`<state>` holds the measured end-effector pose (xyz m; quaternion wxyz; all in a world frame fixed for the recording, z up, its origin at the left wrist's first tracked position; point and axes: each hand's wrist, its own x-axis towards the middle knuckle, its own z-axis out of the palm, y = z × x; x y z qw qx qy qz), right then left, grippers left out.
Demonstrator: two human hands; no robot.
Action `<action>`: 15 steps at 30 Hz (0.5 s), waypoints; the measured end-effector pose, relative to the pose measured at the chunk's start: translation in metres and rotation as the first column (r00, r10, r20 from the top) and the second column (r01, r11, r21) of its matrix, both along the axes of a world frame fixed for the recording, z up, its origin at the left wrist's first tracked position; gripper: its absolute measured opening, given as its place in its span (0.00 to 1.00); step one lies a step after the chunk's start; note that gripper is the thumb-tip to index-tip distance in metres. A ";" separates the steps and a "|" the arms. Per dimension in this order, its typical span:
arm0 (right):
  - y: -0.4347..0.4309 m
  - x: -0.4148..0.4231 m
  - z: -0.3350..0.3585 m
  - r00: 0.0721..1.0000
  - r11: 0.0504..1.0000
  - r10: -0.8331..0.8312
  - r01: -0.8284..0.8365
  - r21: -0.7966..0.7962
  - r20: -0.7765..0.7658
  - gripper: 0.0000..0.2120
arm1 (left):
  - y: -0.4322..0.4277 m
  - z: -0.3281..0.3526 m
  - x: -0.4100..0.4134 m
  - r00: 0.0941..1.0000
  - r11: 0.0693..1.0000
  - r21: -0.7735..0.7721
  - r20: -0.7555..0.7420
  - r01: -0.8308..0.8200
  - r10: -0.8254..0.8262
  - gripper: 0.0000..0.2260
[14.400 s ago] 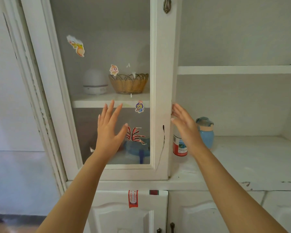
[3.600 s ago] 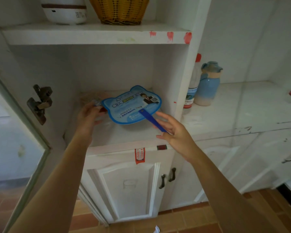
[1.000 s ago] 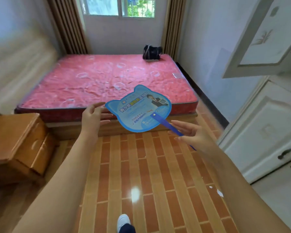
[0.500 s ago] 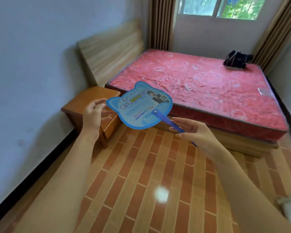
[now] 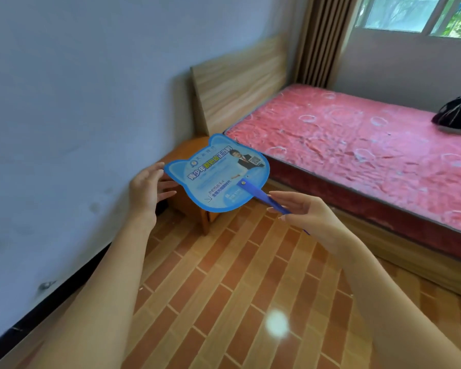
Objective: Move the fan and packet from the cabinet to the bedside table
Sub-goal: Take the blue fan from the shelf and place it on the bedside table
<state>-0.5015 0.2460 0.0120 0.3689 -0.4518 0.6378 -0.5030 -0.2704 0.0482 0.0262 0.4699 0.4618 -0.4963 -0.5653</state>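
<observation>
A blue cat-head-shaped hand fan (image 5: 218, 174) with printed text hangs in the air in front of me. My right hand (image 5: 306, 213) pinches its dark blue handle (image 5: 264, 198). My left hand (image 5: 147, 190) holds the fan's left edge, thumb on the rim and fingers tucked under it. The packet is not visible; anything under the fan is hidden. The orange wooden bedside table (image 5: 183, 153) stands right behind and below the fan, against the wall, mostly covered by it.
A bed with a red mattress (image 5: 357, 145) and wooden headboard (image 5: 237, 89) stands to the right of the table. A black bag (image 5: 457, 117) lies on the far side of the mattress. Grey wall on the left, brick-pattern floor (image 5: 237, 288) below.
I have come closer to the bedside table, which now lies directly behind the fan. Both hands keep the same hold on the fan.
</observation>
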 end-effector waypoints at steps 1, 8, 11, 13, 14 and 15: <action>-0.009 0.001 -0.001 1.000 1.000 0.014 -0.014 0.002 -0.002 0.26 | -0.006 -0.001 0.003 1.000 1.000 0.009 0.001 -0.011 0.011 0.12; -0.071 -0.007 -0.010 0.997 0.996 0.079 -0.079 0.045 0.003 0.26 | -0.051 -0.010 0.005 0.998 0.997 0.044 0.021 -0.063 0.062 0.10; -0.101 -0.022 -0.014 0.995 0.993 0.104 -0.104 0.063 0.002 0.25 | -0.076 -0.018 -0.006 0.996 0.994 0.065 0.037 -0.089 0.086 0.10; -0.123 -0.037 -0.017 0.992 0.990 0.126 -0.126 0.067 0.006 0.25 | -0.094 -0.022 -0.018 0.993 0.991 0.074 0.050 -0.111 0.108 0.10; -0.135 -0.047 -0.019 0.991 0.989 0.135 -0.135 0.067 0.010 0.26 | -0.104 -0.024 -0.025 0.991 0.990 0.077 0.055 -0.122 0.118 0.10; -0.149 -0.057 -0.021 0.989 0.987 0.144 -0.145 0.066 0.013 0.26 | -0.115 -0.026 -0.034 0.990 0.988 0.077 0.062 -0.134 0.129 0.10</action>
